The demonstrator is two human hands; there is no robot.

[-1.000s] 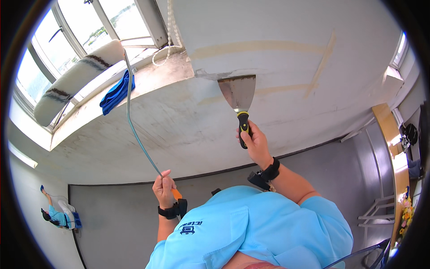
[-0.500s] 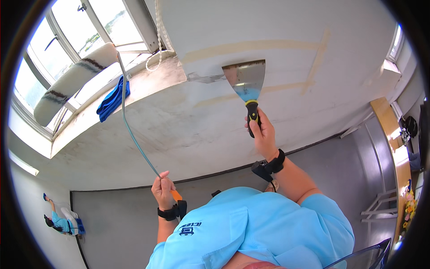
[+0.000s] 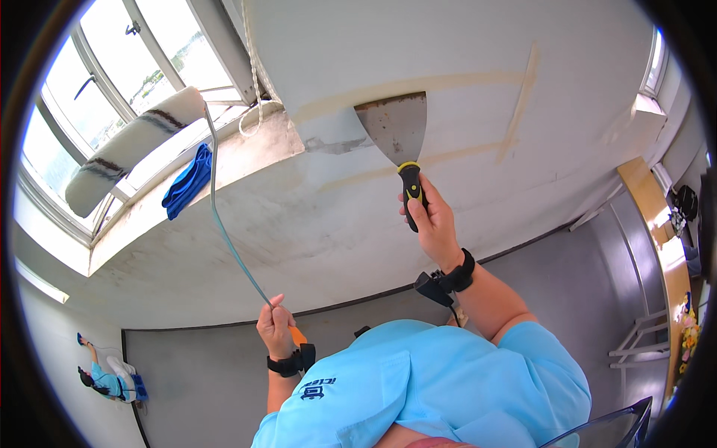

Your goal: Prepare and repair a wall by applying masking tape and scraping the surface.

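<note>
My right hand [image 3: 433, 222] is closed round the black and yellow handle of a putty knife [image 3: 396, 133]. Its wide metal blade points up, in front of a white wall [image 3: 448, 45] bearing strips of tan tape [image 3: 455, 154]; whether the blade touches the wall I cannot tell. My left hand [image 3: 275, 328] grips a paint roller [image 3: 134, 149] by its orange handle, mostly hidden by the fingers. From there a long bent grey rod runs up to the roller's white, dark-streaked sleeve, in front of the window at the left.
A folded blue cloth [image 3: 187, 181] lies on the stained windowsill [image 3: 261, 149], with a white cord [image 3: 254, 67] hanging beside it. At far left another person [image 3: 112, 379] reaches to the wall. A wooden-topped table [image 3: 650, 216] and a white stool [image 3: 638, 347] stand at the right.
The putty knife has shifted slightly left, and its blade has turned, losing the bluish reflection. The roller sleeve appears a little lower and further right. Both hands keep their hold.
</note>
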